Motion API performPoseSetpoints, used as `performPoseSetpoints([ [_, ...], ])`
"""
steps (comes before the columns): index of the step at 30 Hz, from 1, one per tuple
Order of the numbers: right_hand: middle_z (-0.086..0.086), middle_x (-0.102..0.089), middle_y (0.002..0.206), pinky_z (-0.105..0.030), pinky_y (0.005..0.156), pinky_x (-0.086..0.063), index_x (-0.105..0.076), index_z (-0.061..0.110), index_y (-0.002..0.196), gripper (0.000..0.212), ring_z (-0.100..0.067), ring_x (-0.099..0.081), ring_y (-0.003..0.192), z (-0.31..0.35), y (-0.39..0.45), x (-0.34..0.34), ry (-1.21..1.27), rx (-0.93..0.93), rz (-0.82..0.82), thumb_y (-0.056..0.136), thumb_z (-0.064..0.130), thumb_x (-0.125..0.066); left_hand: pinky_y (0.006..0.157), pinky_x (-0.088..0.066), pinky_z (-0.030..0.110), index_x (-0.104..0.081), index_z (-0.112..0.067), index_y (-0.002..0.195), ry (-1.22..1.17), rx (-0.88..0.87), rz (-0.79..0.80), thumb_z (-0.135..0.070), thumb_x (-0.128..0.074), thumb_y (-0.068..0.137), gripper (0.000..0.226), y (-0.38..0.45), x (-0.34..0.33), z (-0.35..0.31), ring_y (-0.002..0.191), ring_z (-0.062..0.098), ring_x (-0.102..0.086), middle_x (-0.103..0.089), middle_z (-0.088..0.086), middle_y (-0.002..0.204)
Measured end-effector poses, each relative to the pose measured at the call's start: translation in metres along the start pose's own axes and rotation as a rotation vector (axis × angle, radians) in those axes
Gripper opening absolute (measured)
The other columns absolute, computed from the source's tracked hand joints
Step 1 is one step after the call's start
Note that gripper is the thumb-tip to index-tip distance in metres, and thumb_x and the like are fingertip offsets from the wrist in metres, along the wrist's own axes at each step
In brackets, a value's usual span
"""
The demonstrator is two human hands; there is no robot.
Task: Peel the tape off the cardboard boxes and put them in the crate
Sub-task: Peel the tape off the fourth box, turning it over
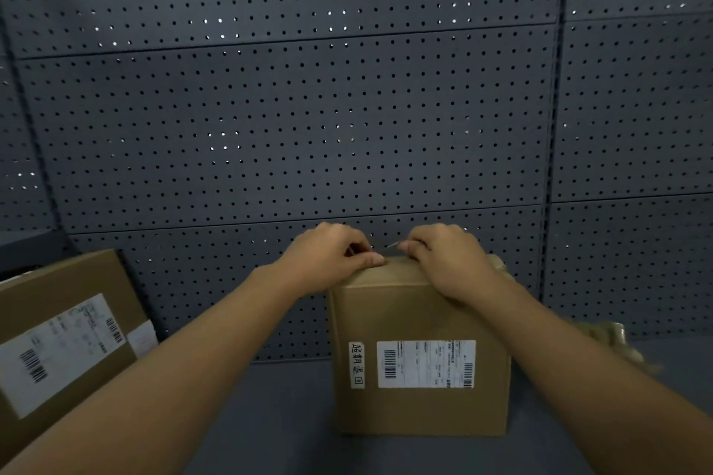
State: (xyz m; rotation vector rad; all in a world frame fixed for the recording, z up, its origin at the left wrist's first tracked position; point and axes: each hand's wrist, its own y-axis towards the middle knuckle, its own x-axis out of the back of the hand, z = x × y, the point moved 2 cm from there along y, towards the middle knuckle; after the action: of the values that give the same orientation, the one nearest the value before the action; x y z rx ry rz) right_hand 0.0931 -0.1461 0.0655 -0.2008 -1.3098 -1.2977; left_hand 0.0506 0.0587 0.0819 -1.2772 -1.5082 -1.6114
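Observation:
A brown cardboard box [420, 409] with white shipping labels stands upright on the grey shelf in front of me. My left hand [328, 254] rests on its top far edge, thumb pressed on the box. My right hand [447, 262] lies on the top beside it, fingers pinched on a thin clear strip of tape [393, 244] that lifts off the far edge between the two hands. A second labelled cardboard box [65, 339] lies tilted at the left. No crate is in view.
A dark grey pegboard wall [308, 108] stands right behind the box. A crumpled wad of brown tape [613, 339] lies on the grey shelf [277, 416] at the right, behind my right forearm.

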Motion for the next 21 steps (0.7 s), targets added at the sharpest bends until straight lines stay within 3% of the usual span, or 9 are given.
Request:
performPoseSetpoints([
  [6,0.0,-0.063,0.082,-0.037,0.065,-0.043,-0.058,0.023,0.088,0.039,-0.027,-0.06,0.079,0.005,0.0,-0.005,-0.111,-0.037,0.001,0.109,0.05,-0.039,0.084,-0.055,0.038,-0.077,-0.026,0.11,0.026,0.012,-0.059,-0.041,-0.058,0.105,0.025,-0.007,-0.002,0.001,0.09,0.014,-0.065,-0.072,-0.006,0.099],
  [10,0.001,-0.06,0.076,-0.034,0.057,-0.036,-0.057,0.018,0.083,0.039,-0.019,-0.056,0.072,0.003,0.0,-0.001,-0.005,-0.029,0.067,0.105,0.05,-0.051,0.078,-0.051,0.038,-0.063,-0.015,0.112,0.17,0.035,-0.038,-0.028,-0.049,0.11,0.02,-0.001,0.0,0.0,0.091,0.025,-0.064,-0.07,0.004,0.105],
  [14,0.001,-0.057,0.072,-0.034,0.056,-0.034,-0.049,0.018,0.077,0.043,-0.018,-0.053,0.068,0.002,0.001,0.001,0.002,-0.012,0.095,0.103,0.051,-0.054,0.075,-0.05,0.037,-0.056,-0.016,0.11,0.159,0.065,-0.065,-0.018,-0.048,0.109,0.009,-0.001,0.002,0.003,0.085,0.02,-0.061,-0.071,-0.003,0.108],
  [17,-0.001,-0.06,0.074,-0.036,0.061,-0.04,-0.048,0.019,0.078,0.042,-0.02,-0.056,0.071,0.005,0.002,-0.002,-0.024,-0.011,0.098,0.105,0.051,-0.051,0.082,-0.053,0.04,-0.056,-0.019,0.113,0.103,0.094,-0.102,-0.02,-0.047,0.109,0.009,-0.005,0.002,0.002,0.091,0.021,-0.066,-0.072,-0.006,0.106],
  [21,0.0,-0.057,0.073,-0.034,0.055,-0.033,-0.045,0.021,0.075,0.04,-0.016,-0.053,0.067,0.004,0.001,0.0,-0.015,-0.022,0.077,0.107,0.044,-0.048,0.074,-0.054,0.04,-0.063,-0.023,0.104,-0.102,0.112,-0.104,-0.041,-0.053,0.107,0.021,-0.016,0.003,-0.003,0.08,0.014,-0.065,-0.067,-0.008,0.091],
])
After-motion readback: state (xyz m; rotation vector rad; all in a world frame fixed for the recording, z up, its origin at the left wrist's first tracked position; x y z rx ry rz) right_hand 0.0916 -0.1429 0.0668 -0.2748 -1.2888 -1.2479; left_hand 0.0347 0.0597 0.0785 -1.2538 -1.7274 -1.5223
